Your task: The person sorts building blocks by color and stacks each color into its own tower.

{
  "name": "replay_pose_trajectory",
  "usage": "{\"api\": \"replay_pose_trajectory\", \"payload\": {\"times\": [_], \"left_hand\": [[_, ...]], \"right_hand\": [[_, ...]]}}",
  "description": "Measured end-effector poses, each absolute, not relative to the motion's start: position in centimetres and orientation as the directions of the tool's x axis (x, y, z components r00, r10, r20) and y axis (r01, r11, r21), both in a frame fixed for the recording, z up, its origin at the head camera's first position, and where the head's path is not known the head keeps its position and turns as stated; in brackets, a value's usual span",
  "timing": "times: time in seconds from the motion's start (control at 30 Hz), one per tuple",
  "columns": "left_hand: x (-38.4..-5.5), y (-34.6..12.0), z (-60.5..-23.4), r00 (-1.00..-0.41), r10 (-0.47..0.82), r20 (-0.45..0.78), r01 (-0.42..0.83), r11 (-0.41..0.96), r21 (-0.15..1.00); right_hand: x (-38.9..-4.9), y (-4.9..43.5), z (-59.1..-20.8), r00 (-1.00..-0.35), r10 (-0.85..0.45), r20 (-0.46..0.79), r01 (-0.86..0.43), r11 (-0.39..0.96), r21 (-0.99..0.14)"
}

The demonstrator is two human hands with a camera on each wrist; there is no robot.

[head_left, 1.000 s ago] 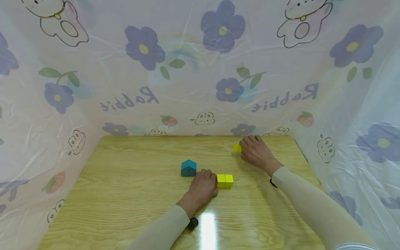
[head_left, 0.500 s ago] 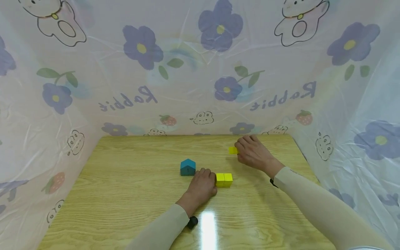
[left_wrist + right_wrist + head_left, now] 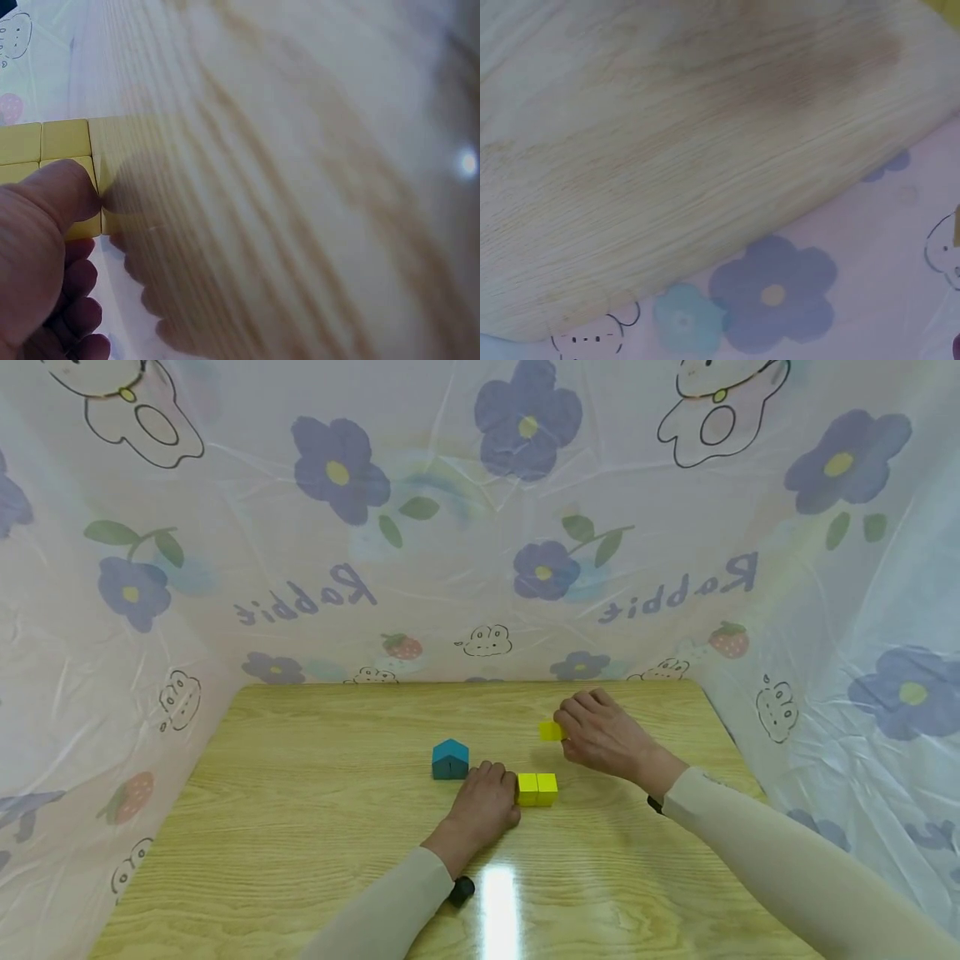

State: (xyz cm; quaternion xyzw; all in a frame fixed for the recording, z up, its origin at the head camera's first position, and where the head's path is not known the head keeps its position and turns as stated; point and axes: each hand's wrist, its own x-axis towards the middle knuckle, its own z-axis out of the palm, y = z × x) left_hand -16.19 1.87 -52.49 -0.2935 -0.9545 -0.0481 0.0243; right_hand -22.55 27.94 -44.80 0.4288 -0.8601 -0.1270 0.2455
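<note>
Two yellow cube-shaped blocks (image 3: 537,789) sit side by side on the table. My left hand (image 3: 483,806) rests at their left end. In the left wrist view its thumb (image 3: 67,191) lies against a yellow block, with the other fingers curled beyond it. My right hand (image 3: 603,735) holds another yellow block (image 3: 551,731) beyond the pair, apparently raised off the table. The right wrist view does not show how those fingers lie; only a yellow patch (image 3: 951,9) appears in its top corner. A blue house-shaped block (image 3: 451,760) stands left of my left hand.
The wooden table (image 3: 315,827) ends at a patterned cloth wall (image 3: 442,602) at the back, with cloth along both sides. A light reflection (image 3: 499,910) shines on the tabletop near the front.
My right hand has moved left and slightly nearer with its yellow block. My left hand, the paired yellow blocks and the blue block have stayed in place.
</note>
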Motion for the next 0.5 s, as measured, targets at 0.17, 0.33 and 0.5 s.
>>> {"api": "replay_pose_trajectory", "payload": {"times": [0.17,0.33,0.5], "left_hand": [[-16.2,1.8,-52.5,-0.828,0.556,0.075,0.560,0.824,0.083],[-16.3,1.8,-52.6,-0.830,0.553,0.070,0.558,0.825,0.089],[-16.4,1.9,-52.6,-0.831,0.552,0.071,0.557,0.826,0.092]], "right_hand": [[-21.6,27.3,-44.5,-0.494,-0.818,0.294,-0.690,0.575,0.440],[-20.8,26.7,-44.4,-0.491,-0.819,0.298,-0.716,0.574,0.397],[-19.8,26.1,-44.4,-0.515,-0.810,0.279,-0.752,0.584,0.306]]}}
